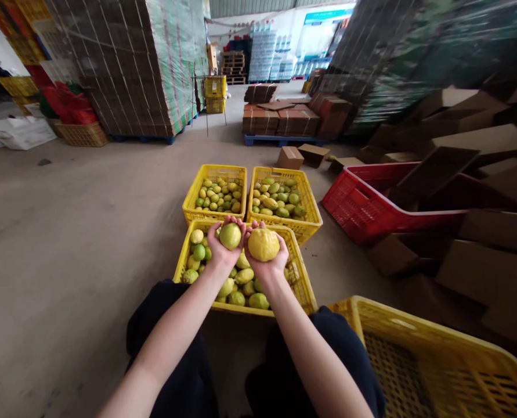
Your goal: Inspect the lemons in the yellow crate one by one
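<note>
Cupped in my left hand [223, 251] is a smooth, round, yellow-green lemon [230, 236]. My right hand [269, 270] cradles a bigger, bumpy yellow lemon [263, 244]. Both palms face up, side by side, with the fingers curled around the fruit. They are held over the near yellow crate [304, 284], where green and yellow lemons [244, 276] lie loose, partly hidden by my arms. Two more yellow crates stand just beyond: the left one [191, 197] and the right one [313, 206], both holding smaller lemons.
A yellow crate [397, 316] stands by my right knee. To the right are a red crate [358, 212] and a heap of cardboard boxes [484, 255]. Stacked flat cardboard [279, 121] rests on a blue pallet ahead. Wrapped tall stacks [123, 64] rise behind at left and right.
</note>
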The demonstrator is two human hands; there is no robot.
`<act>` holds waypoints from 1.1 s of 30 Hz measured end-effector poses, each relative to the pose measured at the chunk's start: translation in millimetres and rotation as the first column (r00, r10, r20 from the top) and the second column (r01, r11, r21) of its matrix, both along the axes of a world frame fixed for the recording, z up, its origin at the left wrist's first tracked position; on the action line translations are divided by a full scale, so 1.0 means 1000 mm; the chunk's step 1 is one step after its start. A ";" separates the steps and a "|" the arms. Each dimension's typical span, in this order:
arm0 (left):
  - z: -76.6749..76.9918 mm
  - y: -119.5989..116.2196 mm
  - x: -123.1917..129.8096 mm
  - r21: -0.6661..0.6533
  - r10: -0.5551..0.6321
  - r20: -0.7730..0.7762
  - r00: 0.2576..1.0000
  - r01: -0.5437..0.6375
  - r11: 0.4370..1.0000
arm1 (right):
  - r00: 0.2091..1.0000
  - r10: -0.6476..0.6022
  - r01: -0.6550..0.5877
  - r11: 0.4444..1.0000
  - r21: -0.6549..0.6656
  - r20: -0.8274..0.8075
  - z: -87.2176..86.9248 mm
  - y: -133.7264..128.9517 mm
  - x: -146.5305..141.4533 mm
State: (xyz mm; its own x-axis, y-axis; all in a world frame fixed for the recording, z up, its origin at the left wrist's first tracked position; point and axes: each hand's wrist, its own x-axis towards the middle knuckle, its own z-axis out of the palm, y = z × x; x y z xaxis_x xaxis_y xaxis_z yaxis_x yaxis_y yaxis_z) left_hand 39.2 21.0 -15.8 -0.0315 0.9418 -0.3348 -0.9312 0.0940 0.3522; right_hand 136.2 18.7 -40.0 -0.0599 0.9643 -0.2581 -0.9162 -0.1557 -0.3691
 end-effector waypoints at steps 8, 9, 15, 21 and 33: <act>0.000 0.003 0.006 -0.017 0.019 -0.081 0.997 -0.020 1.000 | 1.000 -0.009 0.009 1.000 0.024 0.005 -0.001 0.000 0.003; 0.000 0.003 0.006 -0.016 0.012 -0.088 0.996 -0.014 1.000 | 1.000 -0.019 0.019 1.000 0.001 -0.016 0.001 0.000 0.003; -0.001 0.005 0.006 0.009 -0.038 -0.061 0.997 0.038 0.999 | 0.996 -0.040 0.035 0.997 -0.063 -0.075 0.008 -0.004 0.002; -0.010 -0.001 -0.001 -0.020 -0.117 -0.109 0.987 0.116 0.993 | 0.997 -0.050 0.045 0.996 -0.077 -0.059 0.002 0.000 0.006; -0.108 -0.081 -0.012 -0.540 -0.373 -0.057 0.926 0.286 0.792 | 0.994 -0.112 0.111 0.993 -0.048 -0.004 0.008 0.002 0.038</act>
State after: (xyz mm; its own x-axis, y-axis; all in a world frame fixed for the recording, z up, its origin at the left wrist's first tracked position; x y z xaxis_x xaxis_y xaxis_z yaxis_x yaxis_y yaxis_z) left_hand 27.3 -59.7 -123.6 0.1572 0.5954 -0.7879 -0.7485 0.5923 0.2983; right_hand 173.9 20.6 -31.5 0.0454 0.9516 -0.3040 -0.9315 -0.0696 -0.3571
